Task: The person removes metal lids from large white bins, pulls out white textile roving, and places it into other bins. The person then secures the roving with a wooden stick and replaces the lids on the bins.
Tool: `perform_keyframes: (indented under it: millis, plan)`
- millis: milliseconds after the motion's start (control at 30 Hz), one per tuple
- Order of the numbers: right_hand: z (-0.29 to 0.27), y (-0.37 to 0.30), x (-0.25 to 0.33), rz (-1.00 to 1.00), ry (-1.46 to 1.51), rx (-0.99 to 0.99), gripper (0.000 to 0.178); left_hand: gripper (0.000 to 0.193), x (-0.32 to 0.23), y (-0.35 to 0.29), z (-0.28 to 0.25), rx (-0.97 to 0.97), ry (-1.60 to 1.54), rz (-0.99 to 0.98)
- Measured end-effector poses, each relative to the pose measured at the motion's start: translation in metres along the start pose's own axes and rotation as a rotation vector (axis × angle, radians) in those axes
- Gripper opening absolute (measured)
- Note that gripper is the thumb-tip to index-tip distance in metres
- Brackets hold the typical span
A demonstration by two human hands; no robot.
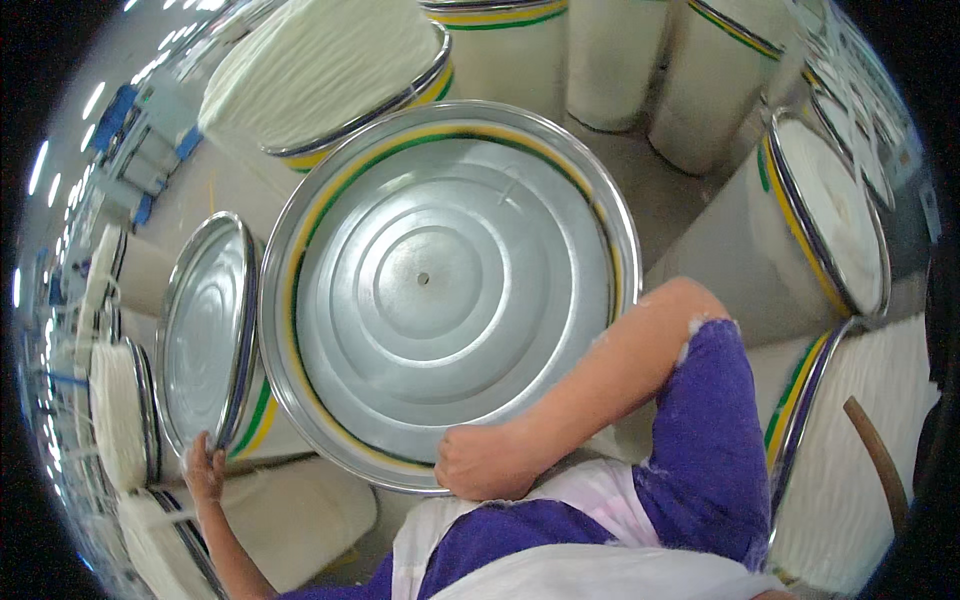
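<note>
Right in front of me stands a large round sliver can point(540, 395), its metal bottom plate raised near the top, with no sliver on it. A shiny steel rim and green and yellow bands ring it. My right hand point(487, 462) is closed on its near rim, the arm bent across the right side. To the left, a second can point(203, 330) with a bare metal plate leans slightly. My left hand point(205, 470) grips the near edge of its rim, fingertips over the metal.
A can heaped with white sliver point(320, 75) stands behind at the left. More filled cans point(825, 215) crowd the right, and several others line the far side and the left. A brown curved strip point(878, 460) lies over sliver at the lower right. Grey floor point(620, 180) shows between cans.
</note>
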State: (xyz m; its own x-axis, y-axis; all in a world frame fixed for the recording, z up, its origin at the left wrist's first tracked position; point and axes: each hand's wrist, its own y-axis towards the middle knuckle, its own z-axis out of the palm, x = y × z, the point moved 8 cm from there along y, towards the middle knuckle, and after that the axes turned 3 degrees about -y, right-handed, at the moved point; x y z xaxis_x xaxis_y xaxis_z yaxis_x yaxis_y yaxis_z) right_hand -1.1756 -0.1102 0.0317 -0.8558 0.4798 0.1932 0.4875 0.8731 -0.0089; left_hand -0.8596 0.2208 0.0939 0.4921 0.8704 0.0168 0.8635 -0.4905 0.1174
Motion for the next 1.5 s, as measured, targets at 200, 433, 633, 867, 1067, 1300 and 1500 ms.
perform_keyframes:
  millis: [200, 433, 633, 867, 1067, 1300, 1500]
  plan:
    - [-0.017, 0.023, -0.016, 0.076, -0.194, -0.065, 0.016, 0.068, -0.141, 0.06, -0.052, -0.149, -0.062, 0.448]
    - [-0.047, 0.022, -0.038, 0.087, -0.151, -0.211, 0.032, 0.039, -0.433, 0.185, -0.057, -0.144, -0.43, 0.811]
    - [-0.087, -0.044, -0.073, 0.241, -0.098, -0.749, 0.018, 0.035, -0.537, 0.231, -0.038, -0.148, -0.443, 0.95]
    - [-0.066, -0.215, -0.128, 0.67, -0.063, -1.0, 0.016, 0.047, -0.571, 0.339, 0.029, -0.077, -0.124, 0.729]
    - [-0.052, -0.276, -0.16, 0.685, 0.002, -1.142, 0.016, 0.049, -0.525, 0.46, 0.082, -0.011, -0.061, 0.405]
    - [-0.017, -0.333, -0.267, 0.827, 0.112, -1.079, 0.014, 0.042, -0.475, 0.537, 0.121, 0.02, -0.077, 0.45]
    - [0.053, -0.399, -0.352, 0.99, 0.081, -0.617, 0.01, 0.04, -0.49, 0.527, 0.148, 0.12, -0.06, 0.384]
